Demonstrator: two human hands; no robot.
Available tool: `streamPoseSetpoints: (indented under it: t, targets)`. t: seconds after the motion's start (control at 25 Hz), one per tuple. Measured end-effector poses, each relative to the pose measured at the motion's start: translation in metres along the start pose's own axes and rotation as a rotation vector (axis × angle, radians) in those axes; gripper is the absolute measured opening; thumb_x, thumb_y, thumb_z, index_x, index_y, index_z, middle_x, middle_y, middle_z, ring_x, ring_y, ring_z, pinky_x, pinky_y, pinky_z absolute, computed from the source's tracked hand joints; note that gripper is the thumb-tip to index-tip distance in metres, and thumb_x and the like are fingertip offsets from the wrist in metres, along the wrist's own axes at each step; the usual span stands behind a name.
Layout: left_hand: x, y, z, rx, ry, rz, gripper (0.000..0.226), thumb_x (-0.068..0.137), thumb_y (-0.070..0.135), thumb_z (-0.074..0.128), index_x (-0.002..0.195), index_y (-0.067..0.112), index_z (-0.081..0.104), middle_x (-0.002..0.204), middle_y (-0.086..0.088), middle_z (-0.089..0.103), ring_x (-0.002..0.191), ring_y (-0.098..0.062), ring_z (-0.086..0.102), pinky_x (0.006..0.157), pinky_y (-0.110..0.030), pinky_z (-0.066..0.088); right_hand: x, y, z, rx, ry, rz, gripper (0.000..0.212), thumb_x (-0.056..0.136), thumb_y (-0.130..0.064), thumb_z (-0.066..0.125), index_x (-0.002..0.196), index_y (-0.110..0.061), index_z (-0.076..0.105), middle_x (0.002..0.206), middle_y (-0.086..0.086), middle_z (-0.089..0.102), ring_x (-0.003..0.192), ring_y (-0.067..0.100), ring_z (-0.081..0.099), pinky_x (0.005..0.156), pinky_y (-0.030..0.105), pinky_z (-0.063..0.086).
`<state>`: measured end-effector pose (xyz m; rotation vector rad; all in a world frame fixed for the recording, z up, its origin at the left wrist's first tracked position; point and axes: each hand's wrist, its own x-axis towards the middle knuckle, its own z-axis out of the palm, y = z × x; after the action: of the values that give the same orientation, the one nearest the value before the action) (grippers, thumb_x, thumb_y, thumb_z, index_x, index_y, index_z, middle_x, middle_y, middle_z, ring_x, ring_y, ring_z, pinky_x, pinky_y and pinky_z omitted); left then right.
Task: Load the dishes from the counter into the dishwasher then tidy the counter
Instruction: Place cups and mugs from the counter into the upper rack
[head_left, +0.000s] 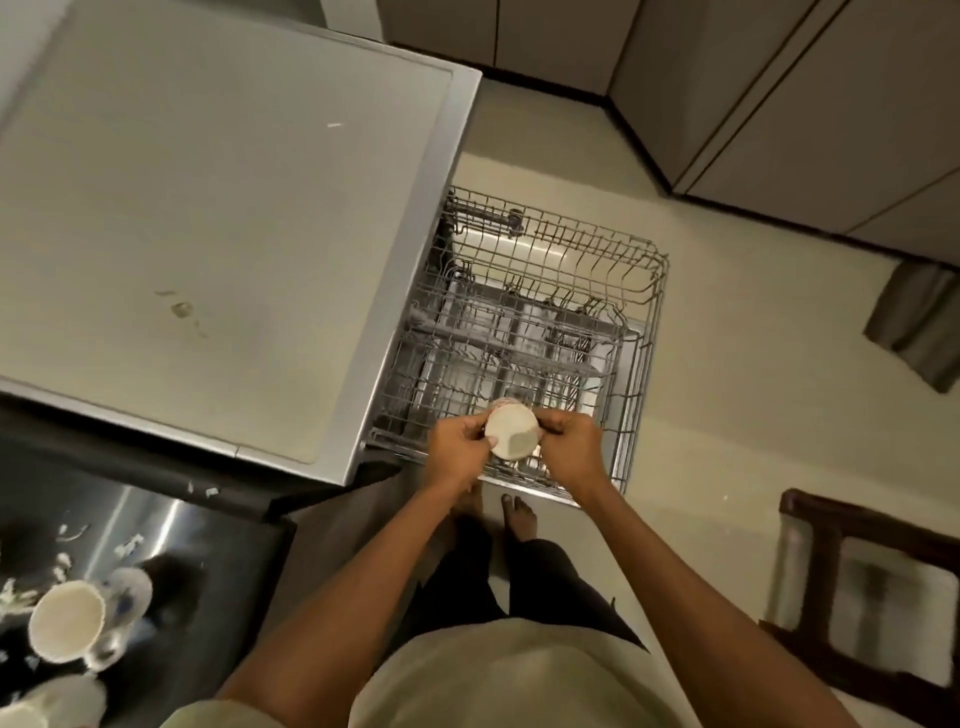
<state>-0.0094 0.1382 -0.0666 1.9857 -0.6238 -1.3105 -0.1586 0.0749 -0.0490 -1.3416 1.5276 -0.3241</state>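
A cream-coloured cup (511, 431) is held between both hands above the near edge of the pulled-out wire dishwasher rack (631, 395). My left hand (460, 449) grips its left side with curled fingers. On the other side, my right hand (569, 444) grips it the same way. The cup's opening faces up toward the camera. The rack under it looks bare of dishes.
A pale counter (208, 208) lies to the left. In the dark sink (171, 530) at bottom left stand a cream cup (66, 621), other cups and food scraps. A dark wooden chair (878, 587) is at the right. Grey cabinets (779, 104) run along the back.
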Motion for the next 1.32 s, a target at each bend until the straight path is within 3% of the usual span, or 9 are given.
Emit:
streamPoseSetpoints:
  t: [0.12,0.4,0.48,0.64,0.88,1.04,1.08,1.24,1.32]
  targets:
    - [0.022,-0.017,0.006,0.052,-0.094,-0.006,0.046,0.081,-0.012,0.066,0.123,0.006,0.068,0.112,-0.005,0.073,0.104,-0.018,0.068,0.093,-0.034,0.055,0.009,0.011,0.008,0.001,-0.017,0.065,0.045,0.08,0.019,0.057,0.116,-0.003,0.073,0.106,0.005,0.073,0.101,0.016,0.065,0.087,0.029,0.052]
    - [0.039,-0.046,0.026,0.101,-0.244,-0.077,0.052,0.082,-0.012,0.063,0.122,0.02,0.069,0.103,0.008,0.071,0.102,-0.016,0.068,0.089,-0.036,0.057,0.007,0.059,0.038,0.013,-0.008,0.28,0.055,0.078,0.011,0.051,0.127,-0.008,0.067,0.113,0.006,0.072,0.107,0.022,0.065,0.096,0.033,0.053]
    - [0.048,-0.052,0.029,0.101,-0.289,-0.11,0.055,0.082,-0.012,0.062,0.121,0.026,0.068,0.105,0.009,0.071,0.105,-0.016,0.067,0.092,-0.039,0.057,0.007,0.062,0.041,0.016,-0.031,0.304,0.057,0.076,0.008,0.054,0.129,-0.009,0.065,0.113,0.005,0.072,0.106,0.022,0.064,0.092,0.031,0.052]
    - [0.063,-0.055,0.033,0.162,-0.349,-0.144,0.054,0.084,-0.009,0.059,0.119,0.031,0.069,0.102,0.013,0.073,0.103,-0.017,0.068,0.091,-0.043,0.057,0.016,0.073,0.046,0.012,-0.036,0.339,0.058,0.073,0.0,0.065,0.129,-0.014,0.064,0.111,0.002,0.072,0.103,0.023,0.066,0.094,0.043,0.056]
    - [0.079,-0.064,0.042,0.206,-0.388,-0.2,0.053,0.085,0.001,0.062,0.131,0.025,0.062,0.113,0.004,0.072,0.103,-0.017,0.068,0.09,-0.042,0.058,0.025,0.076,0.05,0.004,-0.085,0.403,0.056,0.074,-0.002,0.073,0.127,-0.015,0.06,0.109,0.005,0.071,0.103,0.027,0.065,0.09,0.045,0.056]
    - [0.076,-0.06,0.044,0.23,-0.394,-0.237,0.057,0.089,-0.003,0.055,0.133,0.033,0.058,0.108,0.002,0.072,0.089,-0.015,0.069,0.063,-0.025,0.056,0.029,0.075,0.05,-0.01,-0.116,0.417,0.059,0.082,-0.008,0.072,0.137,-0.015,0.053,0.117,0.005,0.068,0.108,0.025,0.061,0.094,0.04,0.052]
    - [0.077,-0.061,0.044,0.227,-0.392,-0.234,0.055,0.09,-0.002,0.054,0.133,0.031,0.059,0.109,0.002,0.072,0.09,-0.016,0.068,0.063,-0.025,0.055,0.029,0.074,0.049,-0.009,-0.119,0.416,0.06,0.082,-0.008,0.072,0.138,-0.016,0.053,0.118,0.005,0.068,0.109,0.025,0.061,0.094,0.04,0.052]
    - [0.078,-0.065,0.045,0.213,-0.392,-0.241,0.053,0.088,-0.004,0.057,0.133,0.024,0.06,0.114,0.003,0.071,0.106,-0.018,0.066,0.091,-0.038,0.057,0.029,0.074,0.045,-0.015,-0.132,0.394,0.062,0.077,-0.016,0.077,0.136,-0.014,0.056,0.118,0.005,0.069,0.11,0.025,0.062,0.093,0.039,0.052]
    - [0.076,-0.064,0.045,0.228,-0.369,-0.244,0.056,0.086,-0.005,0.057,0.133,0.025,0.06,0.116,0.002,0.07,0.103,-0.018,0.067,0.087,-0.038,0.058,0.027,0.074,0.043,-0.016,-0.126,0.379,0.069,0.072,-0.027,0.081,0.135,-0.013,0.057,0.118,0.004,0.069,0.109,0.024,0.063,0.094,0.04,0.053]
